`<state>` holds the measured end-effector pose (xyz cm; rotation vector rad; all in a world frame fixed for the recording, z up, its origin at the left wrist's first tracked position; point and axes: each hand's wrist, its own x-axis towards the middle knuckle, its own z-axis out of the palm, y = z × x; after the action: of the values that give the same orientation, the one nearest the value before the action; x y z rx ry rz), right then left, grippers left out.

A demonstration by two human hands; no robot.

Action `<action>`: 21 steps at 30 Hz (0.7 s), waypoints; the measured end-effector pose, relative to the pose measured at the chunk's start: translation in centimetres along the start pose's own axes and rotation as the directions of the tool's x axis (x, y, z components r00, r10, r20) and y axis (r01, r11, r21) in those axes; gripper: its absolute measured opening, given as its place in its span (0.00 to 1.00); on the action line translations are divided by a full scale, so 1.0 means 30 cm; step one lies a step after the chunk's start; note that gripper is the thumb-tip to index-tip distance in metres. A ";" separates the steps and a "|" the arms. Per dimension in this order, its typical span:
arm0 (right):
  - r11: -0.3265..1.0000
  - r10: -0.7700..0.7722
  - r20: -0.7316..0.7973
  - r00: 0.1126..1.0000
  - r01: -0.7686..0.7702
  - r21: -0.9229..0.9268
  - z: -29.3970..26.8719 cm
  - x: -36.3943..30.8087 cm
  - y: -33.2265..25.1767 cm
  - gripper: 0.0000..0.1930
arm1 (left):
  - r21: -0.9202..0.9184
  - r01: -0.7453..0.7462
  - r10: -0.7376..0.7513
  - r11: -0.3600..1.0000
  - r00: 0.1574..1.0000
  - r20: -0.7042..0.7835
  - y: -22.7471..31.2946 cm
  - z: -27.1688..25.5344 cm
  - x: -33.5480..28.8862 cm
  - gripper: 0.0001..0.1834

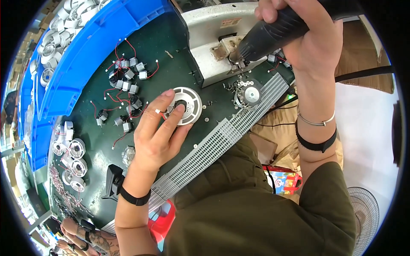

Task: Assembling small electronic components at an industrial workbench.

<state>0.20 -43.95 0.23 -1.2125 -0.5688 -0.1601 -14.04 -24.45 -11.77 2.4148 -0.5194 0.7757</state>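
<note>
My left hand (154,134) is closed around a white round plastic housing (194,112) with a slotted rim, holding it above the green work table. A dark round part sits at the housing's middle, and a small white wire plug (158,111) shows by my fingers. My right hand (315,49) grips a black electric screwdriver (270,39), tilted down to the left. The screwdriver's tip is at the outlet of a grey metal screw feeder (205,65); whether it carries a screw cannot be made out. A round dish (250,95) with screws and small white rings lies below the feeder.
Several small motors (129,74) with red wires lie left of the feeder. White housings (77,149) stand at the table's left, and a blue bin (81,77) holds more. A perforated metal strip (205,149) edges the table. Another person's tattooed arm (100,241) shows lower left.
</note>
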 end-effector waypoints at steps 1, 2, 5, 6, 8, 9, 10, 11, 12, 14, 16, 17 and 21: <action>1.000 -0.005 0.001 1.000 0.005 -0.001 -0.002 0.000 0.002 0.23 | 0.000 0.001 -0.001 1.000 1.000 0.002 0.001 0.000 0.000 0.24; 1.000 -0.003 0.001 1.000 0.003 -0.001 -0.002 0.000 0.003 0.23 | -0.001 0.002 -0.002 1.000 1.000 0.002 0.001 0.002 0.000 0.24; 1.000 -0.013 0.002 1.000 0.013 -0.010 0.001 -0.005 0.004 0.23 | -0.009 -0.004 0.004 1.000 1.000 -0.011 0.000 0.007 0.001 0.24; 1.000 -0.011 -0.001 1.000 0.011 -0.012 0.002 -0.008 0.003 0.23 | -0.006 -0.010 0.009 1.000 1.000 -0.010 0.000 0.009 0.002 0.25; 1.000 -0.008 -0.003 1.000 0.008 -0.012 0.010 -0.020 0.001 0.23 | -0.002 -0.014 0.014 1.000 1.000 -0.009 -0.005 0.008 0.000 0.25; 0.999 -0.004 -0.006 1.000 0.004 -0.041 0.015 -0.034 -0.004 0.23 | -0.025 0.002 -0.002 1.000 1.000 -0.021 -0.007 0.012 -0.006 0.25; 0.998 0.000 -0.003 1.000 0.000 -0.066 0.017 -0.041 -0.006 0.22 | -0.044 0.020 -0.022 0.999 0.999 -0.036 -0.006 0.017 -0.010 0.25; 0.998 0.001 0.006 1.000 -0.001 -0.064 0.011 -0.038 -0.009 0.22 | -0.040 0.026 -0.028 0.999 0.999 -0.041 -0.006 0.021 -0.009 0.25; 1.000 -0.018 0.043 0.999 0.018 -0.004 -0.005 -0.029 -0.013 0.22 | -0.038 0.040 -0.042 0.999 0.997 -0.060 -0.010 0.027 -0.006 0.24; 0.992 -0.054 0.112 0.992 0.040 0.122 -0.031 -0.018 -0.024 0.23 | -0.044 0.061 -0.065 0.997 0.994 -0.091 -0.013 0.033 -0.006 0.24; 0.980 -0.071 0.151 0.986 0.040 0.195 -0.015 -0.016 -0.019 0.24 | -0.061 0.069 -0.074 0.996 0.993 -0.088 -0.020 0.039 -0.009 0.24; 0.980 -0.068 0.170 0.983 0.034 0.198 0.003 -0.017 -0.014 0.24 | -0.083 0.066 -0.073 0.994 0.994 -0.084 -0.023 0.041 -0.012 0.24; 0.980 -0.066 0.252 0.965 0.015 0.198 0.089 -0.015 0.008 0.25 | -0.136 0.062 -0.082 0.989 0.986 -0.145 -0.023 0.059 -0.013 0.22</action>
<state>-0.97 -41.49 0.44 -1.0371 -0.8180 0.0209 -13.27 -24.90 -13.48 2.2213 -0.4077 0.8566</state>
